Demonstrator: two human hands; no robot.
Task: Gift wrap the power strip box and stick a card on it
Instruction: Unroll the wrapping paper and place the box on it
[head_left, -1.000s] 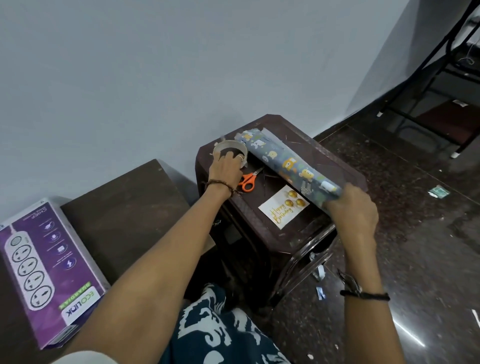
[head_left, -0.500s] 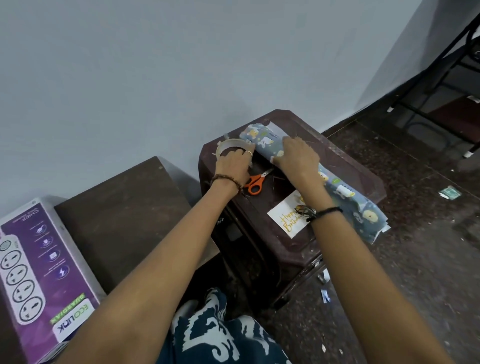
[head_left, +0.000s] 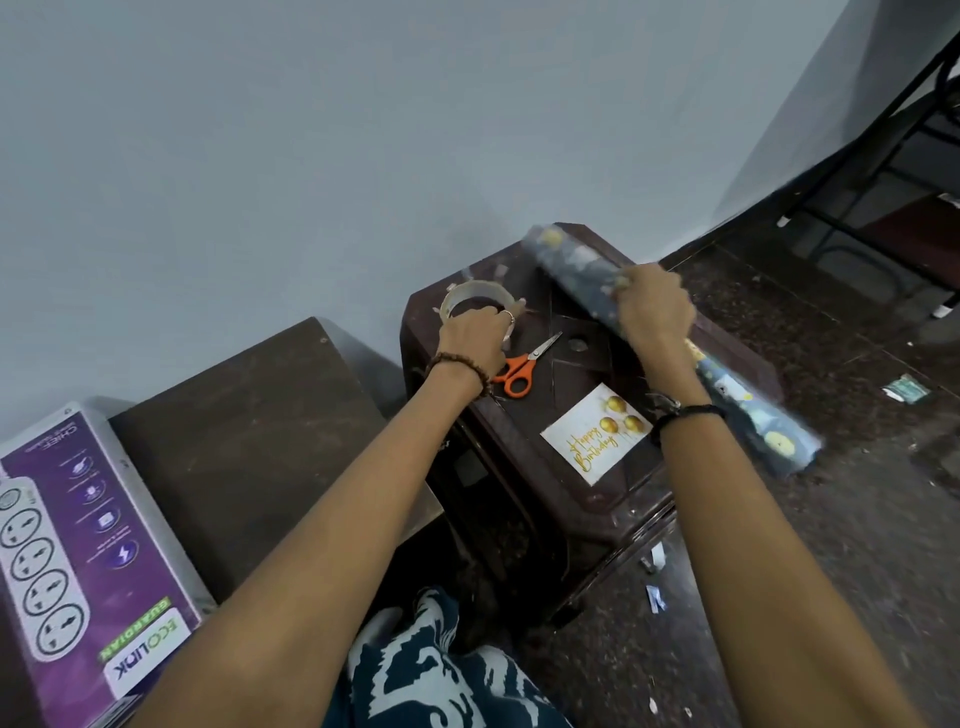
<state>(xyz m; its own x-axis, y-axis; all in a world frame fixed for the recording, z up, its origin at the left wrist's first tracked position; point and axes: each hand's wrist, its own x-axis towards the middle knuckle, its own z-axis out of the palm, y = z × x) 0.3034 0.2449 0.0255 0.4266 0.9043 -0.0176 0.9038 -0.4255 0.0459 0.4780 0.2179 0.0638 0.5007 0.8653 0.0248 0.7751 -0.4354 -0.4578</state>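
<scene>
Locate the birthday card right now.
Head view: the birthday card lies flat at the near edge of the dark stool, just right of the orange scissors, beside the right forearm.

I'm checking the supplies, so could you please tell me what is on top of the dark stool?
On the stool: tape roll under the left hand, orange scissors, birthday card. The right hand grips the wrapping paper roll; contact underneath is hidden.
</scene>
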